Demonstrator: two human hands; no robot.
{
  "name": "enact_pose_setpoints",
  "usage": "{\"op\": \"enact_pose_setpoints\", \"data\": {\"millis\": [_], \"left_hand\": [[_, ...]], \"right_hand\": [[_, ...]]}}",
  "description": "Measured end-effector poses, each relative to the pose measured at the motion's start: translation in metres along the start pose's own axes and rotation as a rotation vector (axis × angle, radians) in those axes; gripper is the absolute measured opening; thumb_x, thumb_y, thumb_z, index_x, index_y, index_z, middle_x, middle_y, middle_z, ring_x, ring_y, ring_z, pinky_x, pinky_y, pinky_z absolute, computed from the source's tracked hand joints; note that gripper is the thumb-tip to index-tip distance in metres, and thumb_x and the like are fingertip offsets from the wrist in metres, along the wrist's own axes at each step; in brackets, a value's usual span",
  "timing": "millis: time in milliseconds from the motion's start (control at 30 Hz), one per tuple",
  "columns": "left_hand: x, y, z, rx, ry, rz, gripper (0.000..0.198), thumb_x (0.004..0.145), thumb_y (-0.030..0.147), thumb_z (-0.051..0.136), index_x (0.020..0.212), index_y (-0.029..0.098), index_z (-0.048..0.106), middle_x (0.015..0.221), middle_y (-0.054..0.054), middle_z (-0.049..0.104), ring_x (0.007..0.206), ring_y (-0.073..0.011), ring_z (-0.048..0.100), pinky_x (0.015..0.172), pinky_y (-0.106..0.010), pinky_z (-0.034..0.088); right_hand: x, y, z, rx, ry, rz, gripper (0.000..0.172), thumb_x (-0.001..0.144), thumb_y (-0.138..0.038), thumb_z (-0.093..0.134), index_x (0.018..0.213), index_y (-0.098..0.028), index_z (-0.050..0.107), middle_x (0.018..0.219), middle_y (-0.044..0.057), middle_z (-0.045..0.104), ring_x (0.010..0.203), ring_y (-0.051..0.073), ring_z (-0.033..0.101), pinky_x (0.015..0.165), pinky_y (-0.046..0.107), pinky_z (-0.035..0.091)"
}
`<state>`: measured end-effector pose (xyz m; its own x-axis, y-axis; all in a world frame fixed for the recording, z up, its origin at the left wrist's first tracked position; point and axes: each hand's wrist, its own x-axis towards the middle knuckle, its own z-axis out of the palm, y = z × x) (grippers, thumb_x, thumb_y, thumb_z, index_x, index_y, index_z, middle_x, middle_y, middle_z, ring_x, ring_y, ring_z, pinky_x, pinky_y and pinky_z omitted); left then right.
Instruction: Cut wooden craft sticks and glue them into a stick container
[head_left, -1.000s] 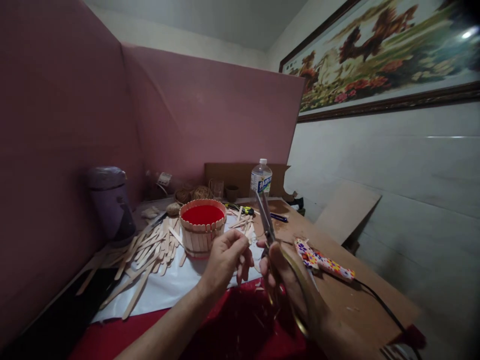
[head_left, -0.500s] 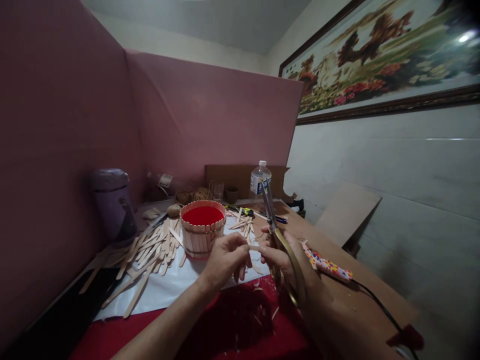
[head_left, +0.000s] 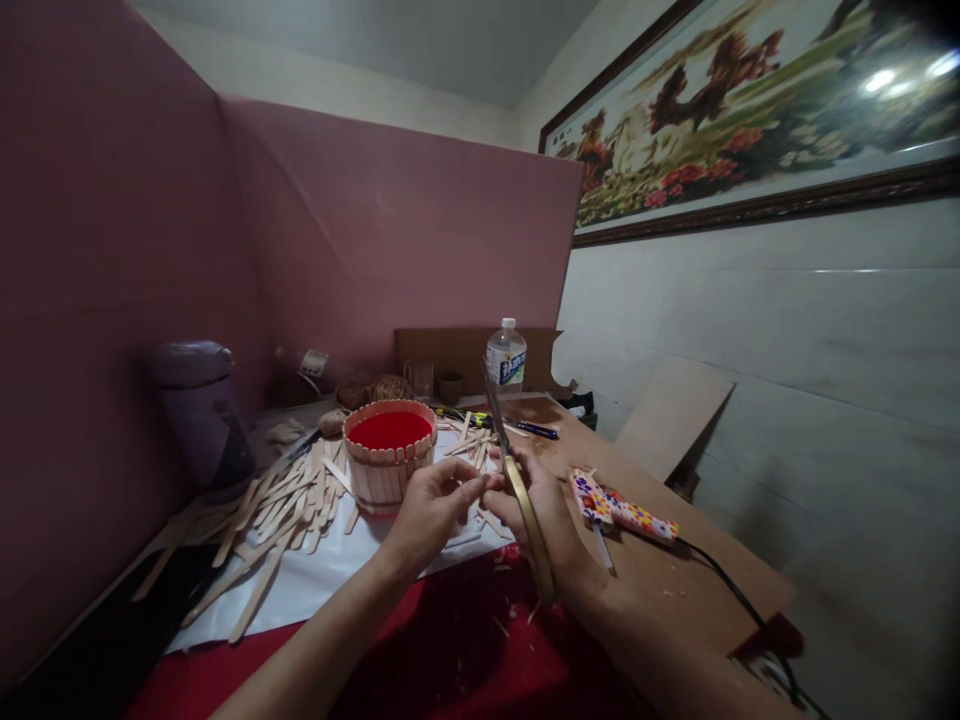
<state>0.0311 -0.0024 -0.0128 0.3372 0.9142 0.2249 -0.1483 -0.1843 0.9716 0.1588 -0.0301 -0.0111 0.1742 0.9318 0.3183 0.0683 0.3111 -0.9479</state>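
Note:
My right hand point(head_left: 536, 505) is closed around a pair of scissors point(head_left: 534, 530) with gold-coloured handles, blades pointing up and nearly together. My left hand point(head_left: 435, 510) is pinched, its fingertips meeting those of my right hand. Between them a short piece of wooden craft stick is almost wholly hidden by the fingers. Just behind my left hand stands a round bucket point(head_left: 375, 480) faced with upright craft sticks, red inside. Many loose craft sticks point(head_left: 300, 495) lie in a heap to its left, on a white sheet point(head_left: 315, 590).
A flower-patterned glue gun point(head_left: 637, 518) with a black cord lies on the brown board point(head_left: 675, 585) at right. Behind are a plastic bottle point(head_left: 507, 360), balls of twine point(head_left: 390, 388) and a dark blue pen point(head_left: 536, 430). A purple tumbler point(head_left: 202, 420) stands at left. Wood scraps litter the red cloth point(head_left: 450, 640).
My fingertips have come together over the stick piece, which showed between my hands before. The scissors have turned more edge-on. The whole view has shifted, moving things slightly left.

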Motion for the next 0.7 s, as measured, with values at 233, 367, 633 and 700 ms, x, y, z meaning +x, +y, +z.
{"op": "enact_pose_setpoints", "data": {"millis": [233,367,633,700], "left_hand": [[-0.009,0.002,-0.007,0.1,0.071,-0.016,0.033,0.059,0.043,0.074,0.063,0.014,0.058,0.041,0.005,0.049,0.028,-0.0053,0.038,0.027,-0.016,0.025],[-0.024,0.005,-0.022,0.0,0.119,-0.148,0.043,0.047,0.046,0.081,0.066,0.012,0.061,0.044,0.0,0.058,0.036,-0.0123,0.053,0.033,-0.021,0.042],[-0.039,-0.01,-0.048,-0.107,0.256,-0.185,0.042,0.049,0.044,0.082,0.061,0.012,0.058,0.043,-0.001,0.059,0.031,-0.0093,0.05,0.032,-0.018,0.037],[-0.038,-0.014,-0.051,-0.118,0.287,-0.177,0.042,0.048,0.042,0.083,0.062,0.011,0.058,0.043,-0.002,0.06,0.033,-0.0104,0.052,0.034,-0.018,0.04]], "right_hand": [[0.005,-0.007,0.004,-0.051,-0.071,-0.106,0.043,0.062,-0.02,0.062,0.103,-0.017,0.051,0.07,-0.003,0.057,0.058,0.012,0.053,0.052,0.022,0.043],[0.004,-0.007,0.021,0.038,-0.133,-0.05,0.043,0.061,-0.021,0.062,0.101,-0.018,0.048,0.061,-0.007,0.054,0.049,0.01,0.05,0.047,0.02,0.04],[0.008,0.001,0.054,0.274,-0.126,0.125,0.043,0.057,-0.022,0.07,0.094,-0.02,0.047,0.056,-0.009,0.053,0.043,0.008,0.047,0.039,0.018,0.035],[0.013,0.004,0.061,0.323,-0.071,0.182,0.041,0.062,-0.024,0.072,0.095,-0.02,0.049,0.06,-0.007,0.056,0.047,0.01,0.051,0.04,0.019,0.037]]}}
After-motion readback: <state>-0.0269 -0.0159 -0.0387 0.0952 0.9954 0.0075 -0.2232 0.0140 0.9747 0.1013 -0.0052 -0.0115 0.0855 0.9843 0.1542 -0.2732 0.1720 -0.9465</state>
